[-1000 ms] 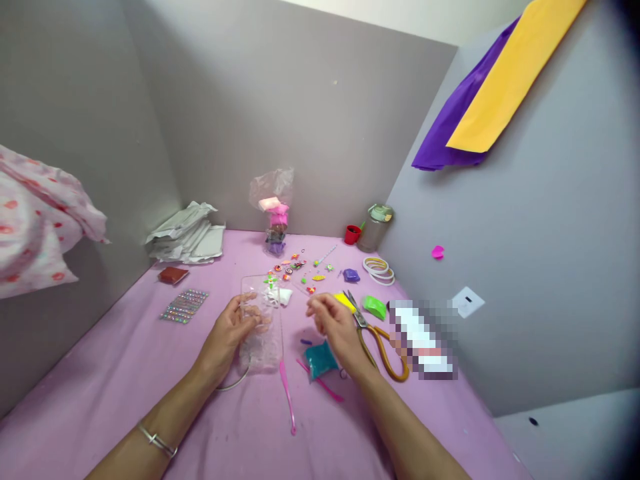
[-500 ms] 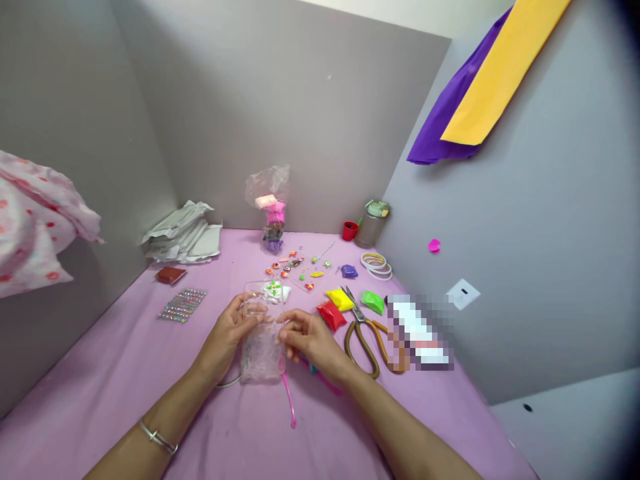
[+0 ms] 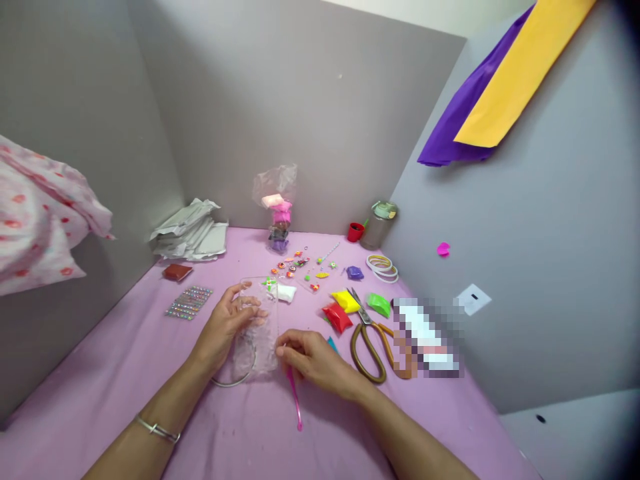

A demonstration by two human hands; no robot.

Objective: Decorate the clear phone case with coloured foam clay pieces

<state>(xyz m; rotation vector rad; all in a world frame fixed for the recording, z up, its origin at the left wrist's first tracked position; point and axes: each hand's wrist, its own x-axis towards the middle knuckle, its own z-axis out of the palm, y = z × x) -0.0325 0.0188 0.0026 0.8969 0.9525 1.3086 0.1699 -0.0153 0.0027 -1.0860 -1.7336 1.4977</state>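
My left hand [image 3: 231, 327] grips a clear, flat plastic case [image 3: 265, 340] by its left side, thumb across it. The case is see-through and looks like a phone case. A green-and-white flower piece [image 3: 269, 285] shows at its upper end; I cannot tell whether it is on the case or behind it. My right hand [image 3: 311, 360] is closed, with thumb and forefinger at the case's lower right edge. Under that hand a thin pink tool [image 3: 297, 407] lies partly hidden. A silvery ring [image 3: 233, 384] lies by my left wrist, partly behind the case.
Scissors [image 3: 367, 333] lie right of my right hand, beside red [image 3: 337, 318], yellow [image 3: 346, 301] and green [image 3: 379, 305] packets. Small charms [image 3: 291, 270] are scattered ahead. A gem sheet [image 3: 190, 302] lies left; a bottle [image 3: 379, 225] stands at the back right.
My right hand has moved down along the case's right edge. The case has shifted slightly left against the table, uncovering more of the white packet and the ring. The view has turned slightly left.
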